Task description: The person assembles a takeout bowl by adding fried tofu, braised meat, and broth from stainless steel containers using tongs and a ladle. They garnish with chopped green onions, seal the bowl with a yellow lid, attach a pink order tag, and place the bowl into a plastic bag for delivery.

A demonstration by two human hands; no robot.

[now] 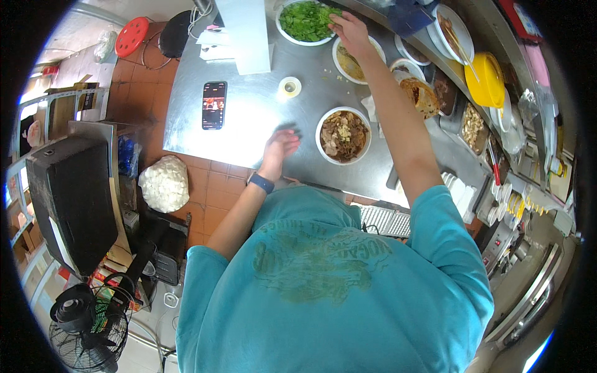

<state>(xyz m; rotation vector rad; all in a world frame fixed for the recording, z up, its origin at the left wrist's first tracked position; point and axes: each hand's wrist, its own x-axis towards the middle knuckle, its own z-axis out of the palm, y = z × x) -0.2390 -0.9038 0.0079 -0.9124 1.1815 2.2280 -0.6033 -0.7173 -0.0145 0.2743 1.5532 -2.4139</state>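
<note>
My right hand (352,36) is stretched across the steel table, fingertips drawn together at the right rim of a white bowl of chopped green herbs (305,22). Green bits show at the fingertips, so it seems to pinch some herbs. Below that forearm lies a white bowl (349,67) with yellowish contents, partly covered by the arm. Nearer me stands a white bowl of sliced meat (343,137) topped with pale minced bits. My left hand (281,151), with a dark watch on its wrist, hovers at the table's near edge, fingers apart and holding nothing.
On the table (186,118) are a phone (214,105) and a roll of tape (289,87). To the right crowd a reddish-brown stained bowl (420,96), a yellow container (485,81) and a tray of pale pieces (472,127). A fan (87,329) stands at lower left.
</note>
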